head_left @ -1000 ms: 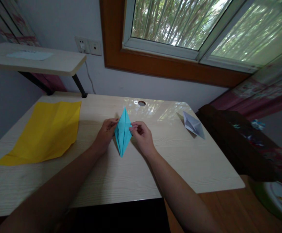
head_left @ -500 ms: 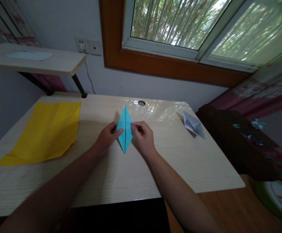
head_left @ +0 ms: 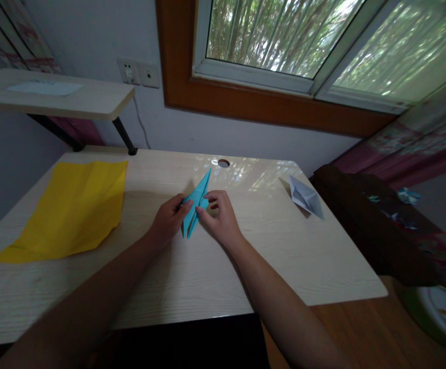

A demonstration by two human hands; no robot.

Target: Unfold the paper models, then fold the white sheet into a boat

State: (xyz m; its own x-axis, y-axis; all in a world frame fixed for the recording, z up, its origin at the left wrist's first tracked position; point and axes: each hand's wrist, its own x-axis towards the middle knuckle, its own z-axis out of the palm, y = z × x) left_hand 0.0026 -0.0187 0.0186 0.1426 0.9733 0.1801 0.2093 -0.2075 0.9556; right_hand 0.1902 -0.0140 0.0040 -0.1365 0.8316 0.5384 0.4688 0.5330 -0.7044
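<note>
A piece of folded blue origami paper [head_left: 197,197] is held between my two hands above the desk. It tilts to the upper right, with one long point at the top and two narrow points at the bottom. My left hand [head_left: 169,218] is closed on its left side, thumb on the front and fingers partly hidden behind. My right hand [head_left: 221,218] pinches the right side, thumb low near the middle and forefinger higher up at the edge.
A large yellow sheet [head_left: 65,210] lies on the desk [head_left: 284,266] at the left. A folded white paper piece [head_left: 305,196] rests near the right edge. A raised shelf [head_left: 103,100] stands at the back left, below a wall socket [head_left: 149,75]. A round hole [head_left: 224,163] pierces the desk's back.
The blue paper has gone from an upright flat diamond to a slanted shape with its lower points parted. My right thumb has moved left and down across it; my left hand has barely moved.
</note>
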